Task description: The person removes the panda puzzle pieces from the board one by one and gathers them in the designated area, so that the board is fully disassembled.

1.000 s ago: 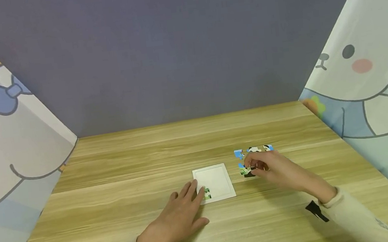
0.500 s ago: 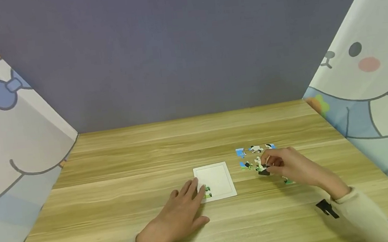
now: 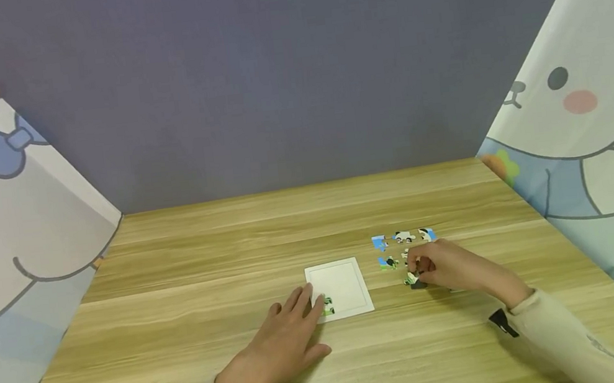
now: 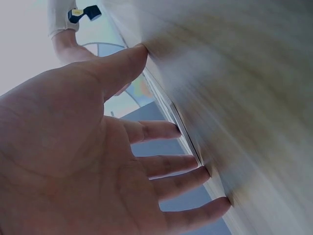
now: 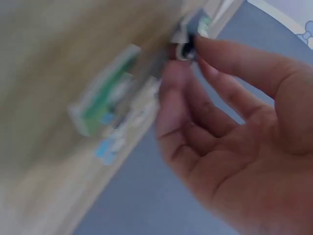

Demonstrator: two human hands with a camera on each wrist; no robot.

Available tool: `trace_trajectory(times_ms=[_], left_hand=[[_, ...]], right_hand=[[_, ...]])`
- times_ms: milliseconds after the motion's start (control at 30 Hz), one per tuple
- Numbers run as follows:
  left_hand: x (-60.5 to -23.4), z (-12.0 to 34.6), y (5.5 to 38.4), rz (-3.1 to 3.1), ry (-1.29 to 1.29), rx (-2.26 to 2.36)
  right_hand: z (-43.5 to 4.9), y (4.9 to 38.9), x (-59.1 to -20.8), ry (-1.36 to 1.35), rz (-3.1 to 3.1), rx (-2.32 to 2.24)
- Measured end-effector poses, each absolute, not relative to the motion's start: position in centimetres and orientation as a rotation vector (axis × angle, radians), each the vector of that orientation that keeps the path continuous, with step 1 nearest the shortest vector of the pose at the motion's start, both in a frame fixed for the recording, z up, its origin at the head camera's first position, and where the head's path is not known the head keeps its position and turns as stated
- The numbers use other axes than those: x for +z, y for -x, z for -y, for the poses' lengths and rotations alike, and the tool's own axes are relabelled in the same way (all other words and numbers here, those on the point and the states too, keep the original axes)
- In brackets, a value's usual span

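Note:
My right hand (image 3: 452, 270) pinches a green, white and dark jigsaw piece (image 3: 414, 280) between thumb and fingertips, tilted close over the wooden table. In the right wrist view the held piece (image 5: 188, 36) is blurred and partly behind the fingers. My left hand (image 3: 280, 338) lies spread at the white square puzzle tray (image 3: 343, 282), its fingertips on the tray's left edge. One green and white piece (image 3: 328, 305) sits in the tray's lower left corner, partly covered by a finger. In the left wrist view the fingers are nearly straight, tips down at the tray and table.
Loose jigsaw pieces lie right of the tray: a blue one (image 3: 380, 242), a panda-face one (image 3: 404, 237), a blue, black and white one (image 3: 427, 234) and a blue-green one (image 3: 389, 263). A green-edged piece (image 5: 102, 98) lies near the right hand. A grey panel (image 3: 284, 81) stands behind the table.
With the jigsaw piece pinched throughout, my right hand has moved right, then slightly back left and nearer to me. My left hand has stayed at the tray.

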State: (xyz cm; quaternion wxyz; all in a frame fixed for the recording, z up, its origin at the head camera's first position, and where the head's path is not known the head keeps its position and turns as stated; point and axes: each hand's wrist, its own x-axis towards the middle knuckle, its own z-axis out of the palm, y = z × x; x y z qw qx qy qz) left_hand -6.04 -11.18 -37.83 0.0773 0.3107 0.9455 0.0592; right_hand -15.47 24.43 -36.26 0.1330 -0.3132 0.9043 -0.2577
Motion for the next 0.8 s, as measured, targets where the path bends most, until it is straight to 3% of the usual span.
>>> trace_trajectory(times_ms=[800], left_hand=[[-37.9,11.3,6.0,-2.858,-0.944,0.167]], right_hand=[[-23.2,15.2,-35.7,0.953,-2.689,-0.592]])
